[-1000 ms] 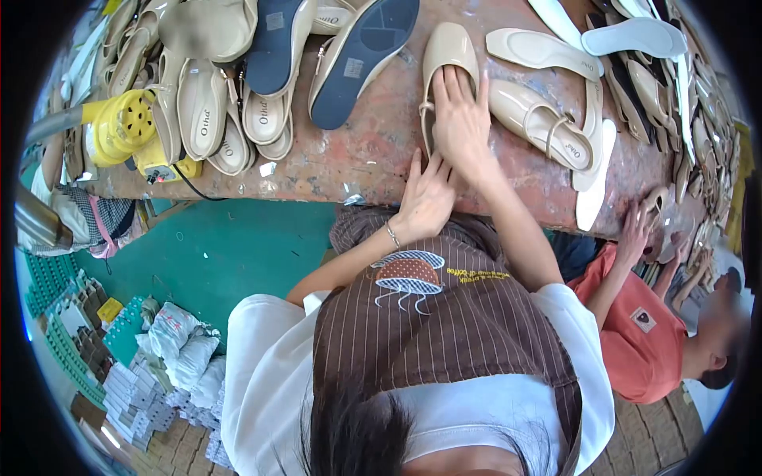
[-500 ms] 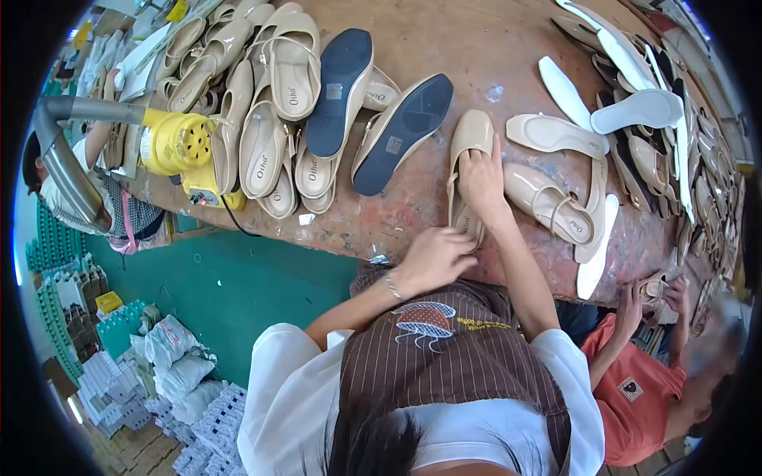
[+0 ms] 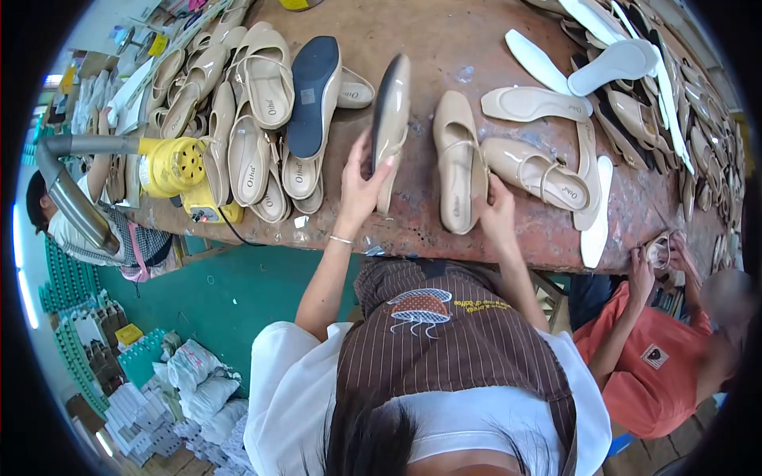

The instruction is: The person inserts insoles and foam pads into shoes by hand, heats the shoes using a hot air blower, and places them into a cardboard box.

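Observation:
My left hand (image 3: 363, 181) grips a beige shoe with a dark sole (image 3: 391, 119), tipped on its side, thumb on the upper and fingers at the sole. To its right a beige strapped shoe (image 3: 456, 170) points away from me, its insole facing up. My right hand (image 3: 496, 208) is closed on that shoe's right edge near the heel. Just right of it lies another beige shoe (image 3: 524, 163), beside a beige insole (image 3: 536, 105). Left of my left hand, a shoe rests with its dark blue sole (image 3: 314, 95) up.
Beige shoes (image 3: 268, 87) crowd the table's left side, near a yellow blower (image 3: 176, 168) with a grey hose. White insoles (image 3: 615, 67) and more shoes (image 3: 635, 119) lie at the right. A co-worker in a red shirt (image 3: 647, 357) handles a shoe at lower right; another person is far left.
My left hand has moved up and taken hold of the shoe that lay sole up, now turned on its side. My right hand has left the inside of the other shoe for its heel edge.

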Demonstrator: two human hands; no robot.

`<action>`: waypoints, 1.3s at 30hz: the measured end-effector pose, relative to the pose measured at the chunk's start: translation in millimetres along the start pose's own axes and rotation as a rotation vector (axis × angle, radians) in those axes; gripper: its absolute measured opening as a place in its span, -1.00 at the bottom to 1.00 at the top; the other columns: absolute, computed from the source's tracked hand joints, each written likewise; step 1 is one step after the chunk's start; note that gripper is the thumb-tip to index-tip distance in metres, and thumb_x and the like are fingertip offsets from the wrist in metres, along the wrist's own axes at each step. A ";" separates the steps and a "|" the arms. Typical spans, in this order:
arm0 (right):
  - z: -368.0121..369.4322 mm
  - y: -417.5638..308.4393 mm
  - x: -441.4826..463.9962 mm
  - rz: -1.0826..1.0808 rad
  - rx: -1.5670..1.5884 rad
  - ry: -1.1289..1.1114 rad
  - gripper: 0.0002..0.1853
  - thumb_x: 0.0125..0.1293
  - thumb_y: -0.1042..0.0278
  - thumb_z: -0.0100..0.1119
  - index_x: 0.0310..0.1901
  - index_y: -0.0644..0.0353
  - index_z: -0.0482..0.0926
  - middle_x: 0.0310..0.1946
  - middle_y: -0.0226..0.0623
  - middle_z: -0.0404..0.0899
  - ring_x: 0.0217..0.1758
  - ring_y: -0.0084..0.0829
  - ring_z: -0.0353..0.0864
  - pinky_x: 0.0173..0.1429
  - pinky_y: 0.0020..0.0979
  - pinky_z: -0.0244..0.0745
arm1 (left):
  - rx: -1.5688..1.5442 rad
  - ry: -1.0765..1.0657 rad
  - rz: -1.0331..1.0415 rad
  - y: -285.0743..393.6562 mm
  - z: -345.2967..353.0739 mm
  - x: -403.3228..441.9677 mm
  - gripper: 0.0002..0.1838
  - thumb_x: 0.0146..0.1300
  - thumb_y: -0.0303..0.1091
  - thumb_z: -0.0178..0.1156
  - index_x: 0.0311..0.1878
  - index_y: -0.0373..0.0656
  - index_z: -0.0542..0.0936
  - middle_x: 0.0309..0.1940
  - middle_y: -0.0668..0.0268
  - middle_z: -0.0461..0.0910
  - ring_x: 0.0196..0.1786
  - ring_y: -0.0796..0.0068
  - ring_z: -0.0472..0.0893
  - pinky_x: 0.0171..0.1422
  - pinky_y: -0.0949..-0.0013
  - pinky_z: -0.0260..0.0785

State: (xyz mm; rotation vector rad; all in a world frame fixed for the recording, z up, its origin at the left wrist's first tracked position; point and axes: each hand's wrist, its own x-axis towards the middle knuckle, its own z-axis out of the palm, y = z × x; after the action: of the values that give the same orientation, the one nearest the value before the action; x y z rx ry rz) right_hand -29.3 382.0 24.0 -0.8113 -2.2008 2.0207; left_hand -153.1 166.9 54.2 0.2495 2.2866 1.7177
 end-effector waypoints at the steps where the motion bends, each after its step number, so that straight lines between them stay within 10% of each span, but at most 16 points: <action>1: -4.1 -0.4 2.2 0.059 0.234 -0.099 -0.47 0.24 0.65 0.06 0.29 0.31 0.38 0.11 -0.08 0.54 0.04 -0.30 0.58 0.10 -0.38 0.50 | -0.354 -0.046 -0.067 1.8 -1.3 -8.4 -0.38 0.33 -0.22 0.15 0.42 -0.17 0.29 0.29 0.04 0.42 0.17 0.21 0.53 0.12 0.27 0.45; 6: 9.7 -74.0 -12.7 -0.056 0.366 0.045 -0.46 0.20 0.66 0.03 0.28 0.30 0.39 0.03 -0.09 0.56 -0.11 -0.40 0.59 0.00 -0.46 0.50 | -1.166 -0.203 -0.354 -11.4 1.5 -42.0 -0.50 0.44 -0.13 -0.03 0.33 -0.21 0.39 0.14 0.14 0.57 0.08 0.39 0.58 0.15 0.33 0.43; 17: 62.0 -83.4 -31.5 -0.703 -0.421 0.193 -0.45 0.32 0.54 0.10 0.35 0.24 0.28 0.12 -0.13 0.49 0.05 -0.38 0.52 0.08 -0.47 0.48 | -1.296 -0.135 -0.055 20.8 32.7 -55.2 -0.42 0.51 0.05 -0.17 0.33 -0.22 0.43 0.30 0.12 0.44 0.25 0.26 0.51 0.39 0.21 0.31; 22: 65.7 -80.2 -45.9 -0.096 0.432 0.005 -0.43 0.34 0.50 0.14 0.37 0.21 0.25 0.17 -0.08 0.46 0.08 -0.36 0.53 0.10 -0.44 0.48 | 0.507 0.190 0.467 30.2 -4.9 -20.3 -0.57 0.38 -0.04 0.08 0.13 -0.13 0.60 0.40 -0.02 0.27 0.40 -0.12 0.25 0.47 0.01 0.13; 26: 51.2 -78.4 -50.2 0.042 0.420 -0.003 -0.40 0.35 0.46 0.20 0.39 0.20 0.22 0.16 -0.07 0.46 0.08 -0.35 0.55 0.09 -0.45 0.48 | 0.730 0.854 0.462 65.4 -91.1 42.3 -0.59 0.16 -0.11 0.29 -0.02 -0.18 0.61 0.16 -0.04 0.43 0.17 -0.08 0.43 0.28 0.00 0.28; 31: 40.3 -56.0 -60.5 0.115 0.370 -0.013 -0.36 0.34 0.44 0.22 0.40 0.20 0.19 0.16 -0.08 0.47 0.03 -0.36 0.57 0.07 -0.47 0.49 | 0.795 0.590 -0.196 62.6 -154.6 104.0 -0.64 0.27 -0.25 0.13 0.06 -0.22 0.57 0.14 -0.03 0.47 -0.02 -0.12 0.56 0.05 0.04 0.43; 39: 17.4 -37.4 -59.0 0.156 0.655 -0.101 -0.41 0.31 0.46 0.22 0.35 0.21 0.25 0.11 -0.10 0.50 0.05 -0.31 0.58 0.14 -0.43 0.48 | 0.509 0.850 0.317 58.9 -106.9 43.9 -0.62 0.33 -0.50 -0.06 0.20 -0.27 0.47 0.12 -0.06 0.51 -0.01 -0.17 0.56 0.07 0.04 0.40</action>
State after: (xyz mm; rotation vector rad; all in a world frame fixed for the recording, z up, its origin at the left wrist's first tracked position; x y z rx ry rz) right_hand 2.1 341.9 74.8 -0.8123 -1.3687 2.6609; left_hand -229.9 99.0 133.7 -0.0541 3.4674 1.5052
